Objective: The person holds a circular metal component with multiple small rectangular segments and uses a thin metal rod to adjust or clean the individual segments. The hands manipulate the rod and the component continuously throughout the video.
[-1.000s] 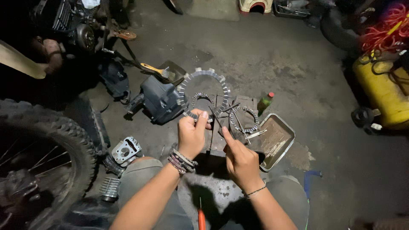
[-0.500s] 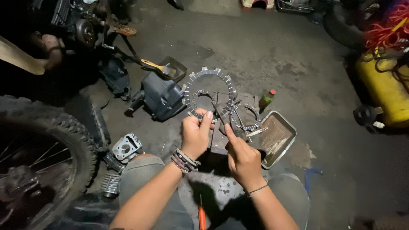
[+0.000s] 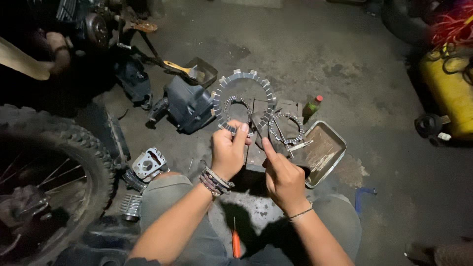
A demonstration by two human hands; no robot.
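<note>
My left hand [image 3: 228, 151] pinches the lower edge of a large toothed clutch plate ring [image 3: 243, 79] and holds it upright above the floor. My right hand [image 3: 282, 173] is just right of it, with a thin metal pick [image 3: 280, 133] between thumb and forefinger, its tip pointing up at the ring's lower right. More toothed rings [image 3: 287, 129] lie on a small board on the floor behind my hands. Both wrists wear bracelets.
A metal tray [image 3: 329, 148] sits right of the rings, a small green bottle [image 3: 312, 105] behind it. A dark engine part [image 3: 186, 103], a brush in a pan [image 3: 189, 71], a cylinder part [image 3: 147, 163], a knobby tyre [image 3: 59, 148], an orange screwdriver [image 3: 236, 243] and a yellow container [image 3: 451, 93] surround me.
The ring has been lifted a little higher and turned in my left hand. My right hand has shifted the pick closer to the ring's lower right edge.
</note>
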